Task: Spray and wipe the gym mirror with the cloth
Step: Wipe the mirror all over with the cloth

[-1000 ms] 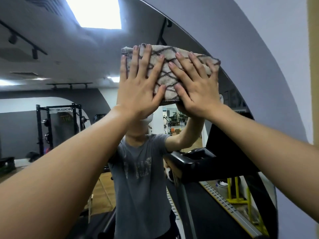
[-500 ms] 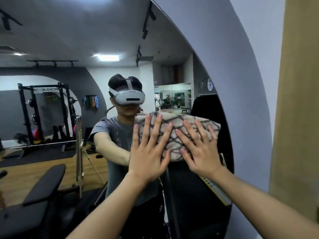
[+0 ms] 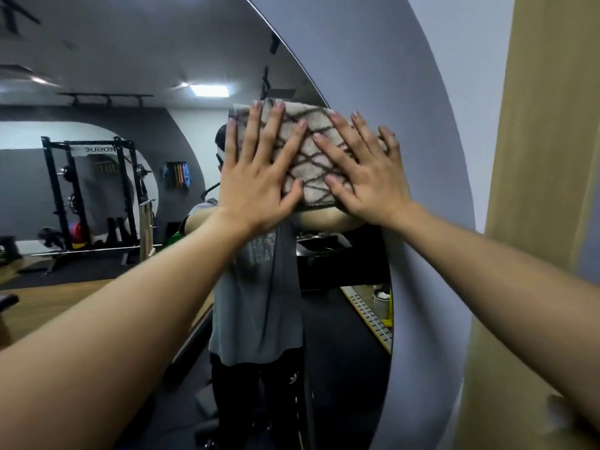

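Note:
A folded beige cloth (image 3: 310,151) with a dark crisscross pattern lies flat against the gym mirror (image 3: 130,177), near the mirror's curved right edge. My left hand (image 3: 256,177) presses its left half with fingers spread and straight. My right hand (image 3: 363,170) presses the right half the same way, its outer fingers reaching the mirror's edge. Both forearms stretch up from the bottom corners. No spray bottle is in view.
The mirror's arched edge meets a pale grey wall (image 3: 438,125) on the right, and a tan pillar (image 3: 535,190) stands further right. Reflected in the glass are a person in a grey shirt, a black squat rack (image 3: 94,193), a bench and a wooden floor.
The cloth went down the mirror from high up to chest height, then came back up to about head height, with both hands pressing it flat throughout.

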`<state>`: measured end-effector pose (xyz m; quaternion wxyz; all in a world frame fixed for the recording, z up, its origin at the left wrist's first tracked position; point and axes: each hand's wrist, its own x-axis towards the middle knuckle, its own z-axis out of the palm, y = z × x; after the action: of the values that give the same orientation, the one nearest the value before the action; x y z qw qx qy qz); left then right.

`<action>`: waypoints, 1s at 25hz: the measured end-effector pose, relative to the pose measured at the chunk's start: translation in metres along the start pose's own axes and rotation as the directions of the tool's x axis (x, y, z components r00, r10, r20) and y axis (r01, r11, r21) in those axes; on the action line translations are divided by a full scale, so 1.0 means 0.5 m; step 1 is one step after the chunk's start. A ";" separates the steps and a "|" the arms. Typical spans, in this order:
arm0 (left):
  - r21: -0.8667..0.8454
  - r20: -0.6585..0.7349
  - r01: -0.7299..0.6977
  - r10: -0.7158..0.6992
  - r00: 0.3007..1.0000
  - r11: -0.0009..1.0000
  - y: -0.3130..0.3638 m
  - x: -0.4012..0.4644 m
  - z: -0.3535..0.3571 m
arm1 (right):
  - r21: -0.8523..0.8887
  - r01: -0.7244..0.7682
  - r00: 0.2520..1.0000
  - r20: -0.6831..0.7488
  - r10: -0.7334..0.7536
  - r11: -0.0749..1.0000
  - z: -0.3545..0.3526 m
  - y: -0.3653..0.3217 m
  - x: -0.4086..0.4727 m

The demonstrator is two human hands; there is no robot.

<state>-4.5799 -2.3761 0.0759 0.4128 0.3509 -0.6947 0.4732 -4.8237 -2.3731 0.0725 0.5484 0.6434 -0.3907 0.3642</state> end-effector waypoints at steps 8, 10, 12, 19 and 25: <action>-0.046 0.015 0.001 0.000 1.000 0.999 0.096 -0.137 0.031 | 0.097 -0.104 0.995 0.020 0.102 0.990 0.011 -0.071 -0.180; -0.099 0.018 -0.014 0.016 1.000 0.995 0.151 -0.210 0.053 | 0.106 -0.128 0.990 0.078 0.120 0.986 0.014 -0.096 -0.279; -0.146 0.056 -0.021 0.029 0.998 0.989 0.207 -0.291 0.075 | 0.119 -0.149 0.980 0.150 0.130 0.982 0.014 -0.127 -0.388; -0.145 0.203 -0.027 0.057 0.977 0.989 0.272 -0.506 0.098 | 0.151 -0.158 0.936 0.338 0.099 0.976 -0.002 -0.251 -0.584; -0.046 0.206 0.062 -0.052 0.977 0.997 0.094 -0.516 0.032 | 0.205 -0.056 0.959 0.284 -0.004 0.977 0.003 -0.360 -0.417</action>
<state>-4.5185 -2.3520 -0.1782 0.3617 0.4065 -0.7351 0.4045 -4.7508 -2.3363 -0.1905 0.4108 0.7381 -0.4327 0.3151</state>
